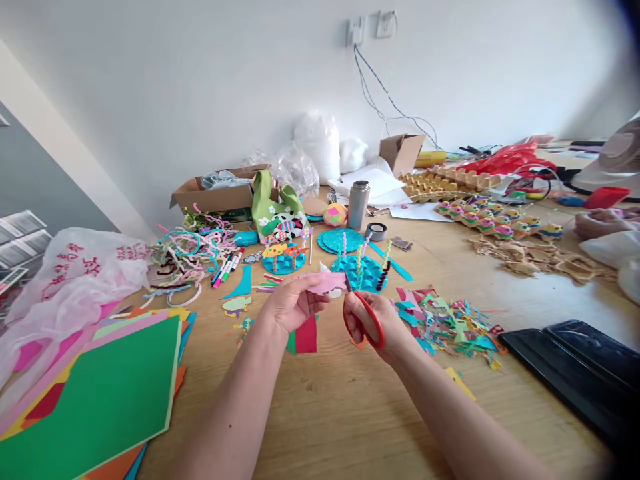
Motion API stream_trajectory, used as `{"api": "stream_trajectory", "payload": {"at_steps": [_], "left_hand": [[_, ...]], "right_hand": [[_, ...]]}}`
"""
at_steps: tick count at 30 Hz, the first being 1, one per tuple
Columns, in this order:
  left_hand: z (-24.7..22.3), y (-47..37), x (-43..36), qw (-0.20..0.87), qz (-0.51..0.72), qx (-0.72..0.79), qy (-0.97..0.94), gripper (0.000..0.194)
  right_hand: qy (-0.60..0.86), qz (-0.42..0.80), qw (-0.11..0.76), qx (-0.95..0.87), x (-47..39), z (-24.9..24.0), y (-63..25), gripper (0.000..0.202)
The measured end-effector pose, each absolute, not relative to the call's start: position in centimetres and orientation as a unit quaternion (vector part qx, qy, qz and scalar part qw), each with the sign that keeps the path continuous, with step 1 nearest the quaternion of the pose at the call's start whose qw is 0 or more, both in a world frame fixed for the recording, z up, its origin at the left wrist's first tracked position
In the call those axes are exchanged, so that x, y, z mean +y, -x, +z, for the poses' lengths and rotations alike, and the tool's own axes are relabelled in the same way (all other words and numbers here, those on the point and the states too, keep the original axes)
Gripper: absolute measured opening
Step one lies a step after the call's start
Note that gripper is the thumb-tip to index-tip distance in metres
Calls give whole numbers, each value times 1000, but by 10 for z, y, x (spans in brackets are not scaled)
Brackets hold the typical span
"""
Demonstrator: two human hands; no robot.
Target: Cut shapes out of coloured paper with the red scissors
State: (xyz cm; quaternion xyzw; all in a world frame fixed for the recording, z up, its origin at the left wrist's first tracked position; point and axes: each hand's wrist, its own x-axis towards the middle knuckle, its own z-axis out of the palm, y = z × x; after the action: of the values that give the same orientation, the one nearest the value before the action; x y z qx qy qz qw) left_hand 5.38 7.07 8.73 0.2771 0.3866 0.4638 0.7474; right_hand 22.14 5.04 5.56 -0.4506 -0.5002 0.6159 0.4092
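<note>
Between thumb and fingers, my left hand (295, 300) holds a piece of pink paper (326, 283) above the table. My right hand (377, 320) grips red-handled scissors (373, 321), with their blades at the right end of the pink paper. Below the hands lies a red piece of paper (307, 335) with a green one beside it. Just beyond is a blue egg-tray base (361, 272) with pipe cleaners standing up from it. To its left, a round blue base (283, 263) carries paper fish.
Colored card sheets (115, 380) are stacked at the left, beside a plastic bag (75, 267) and a heap of pipe cleaners (185, 247). Paper scraps (455, 323) and a black phone case (560, 373) lie right. Behind stands a metal bottle (359, 205). Another person's hand (605, 222) shows far right.
</note>
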Motion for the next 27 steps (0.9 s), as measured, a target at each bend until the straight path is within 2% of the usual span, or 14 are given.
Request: {"api": "stream_trajectory", "payload": {"at_steps": [4,9,18,27], "left_hand": [[90,-69,67,801,452,335,-207,16],[90,-85,61,794,499,313,-153,7],[81,-100,57,716,546,374,-223,21],[77,-101,56,659,580,409,-249,22]], "right_hand": [[457,614,424,-485,50,56,-220,45],[463,606,439,-476,51,57,-219,44],[442,598,461,-484,50,48,-217,38],[452,606,446,-478,48,51,-215,40]]}}
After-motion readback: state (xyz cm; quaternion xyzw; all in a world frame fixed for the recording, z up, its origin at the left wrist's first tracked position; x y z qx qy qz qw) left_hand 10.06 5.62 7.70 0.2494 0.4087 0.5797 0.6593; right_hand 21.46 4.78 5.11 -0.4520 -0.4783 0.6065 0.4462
